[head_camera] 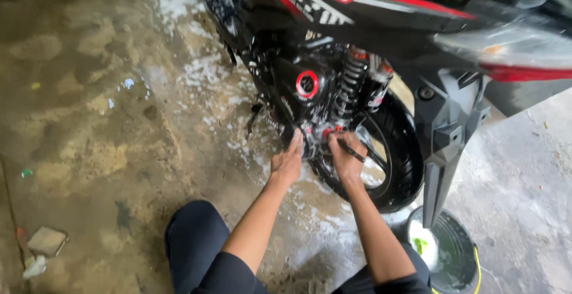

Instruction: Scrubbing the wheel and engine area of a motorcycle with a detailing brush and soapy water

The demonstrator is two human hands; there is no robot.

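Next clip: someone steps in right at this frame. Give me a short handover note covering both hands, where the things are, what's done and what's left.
Left hand: open, palm pressed flat against the soapy hub area by the rear wheel, holding nothing.
Right hand: closed on a thin dark brush, working it at the hub below the shock spring.
Things: black-and-red motorcycle stands on wet concrete; a dark bucket with something green inside sits by the person's right arm.
Done: foam covers the engine side, wheel and ground beneath.
Left: foam not yet rinsed off; how clean the hub is cannot be told.
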